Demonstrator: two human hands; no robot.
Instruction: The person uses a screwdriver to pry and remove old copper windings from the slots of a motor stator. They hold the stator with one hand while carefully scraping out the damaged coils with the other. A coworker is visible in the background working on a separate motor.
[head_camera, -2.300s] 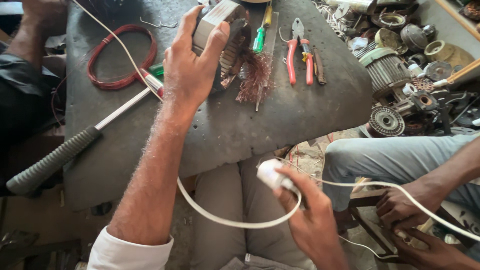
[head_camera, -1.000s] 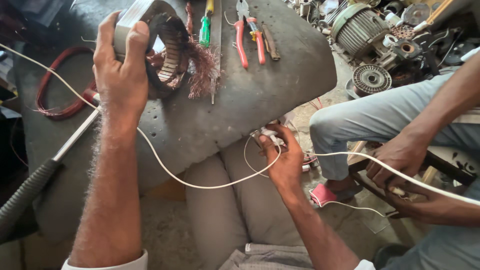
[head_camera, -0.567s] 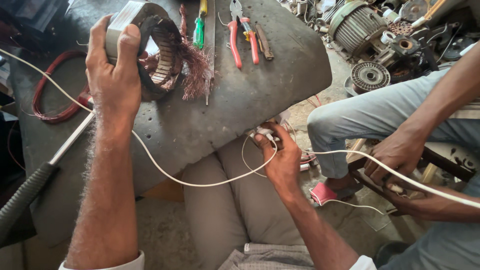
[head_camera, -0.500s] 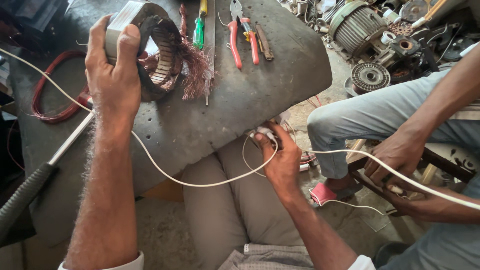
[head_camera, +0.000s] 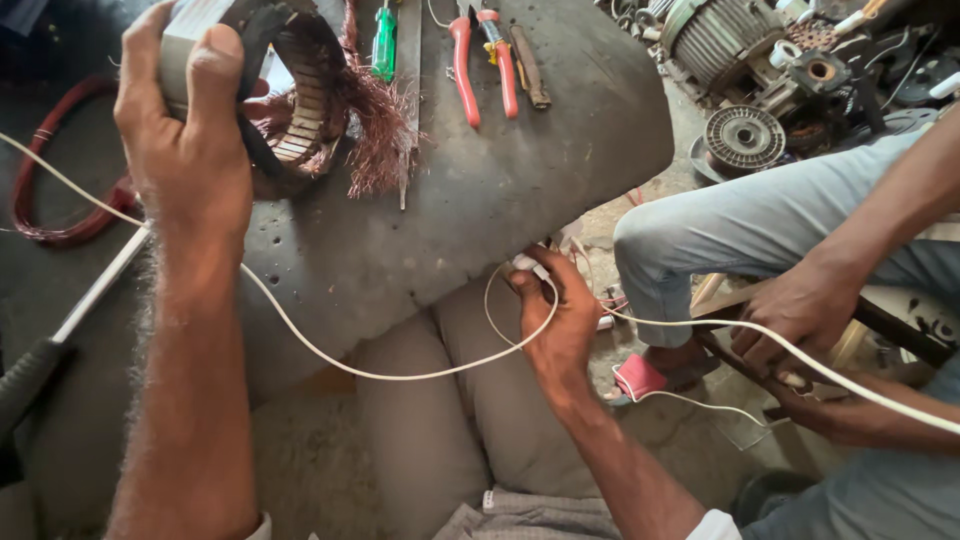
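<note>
A round metal motor stator (head_camera: 270, 90), grey on its outer shell and ringed inside with slotted laminations and frayed copper windings, is gripped by the left hand (head_camera: 185, 140) at the upper left of the dark, pitted work slab (head_camera: 480, 220), with the thumb and fingers wrapped tight over the shell. A thin white cord (head_camera: 340, 365) is seen running from the left edge, past the left wrist, sagging below the slab's edge and rising in a loop to the right hand (head_camera: 560, 320). That hand is closed around a small white object at the slab's lower right edge, which may be a plug or a roll of cord; too little of it shows to tell. From there a thicker white cable (head_camera: 800, 350) is led off to the right, across the hands of a second person (head_camera: 800, 310) in light blue trousers who is seated just beside the slab. Red-handled pliers (head_camera: 465, 60), a green-handled screwdriver (head_camera: 384, 42) and a brown-handled tool (head_camera: 528, 68) are laid along the slab's far side. A coil of red wire (head_camera: 50, 200) lies at the left, and a metal-shafted tool with a black grip (head_camera: 60, 330) is propped across the lower left. Motor housings and a ribbed round casting (head_camera: 745, 135) are heaped at the upper right. No labels are legible.
</note>
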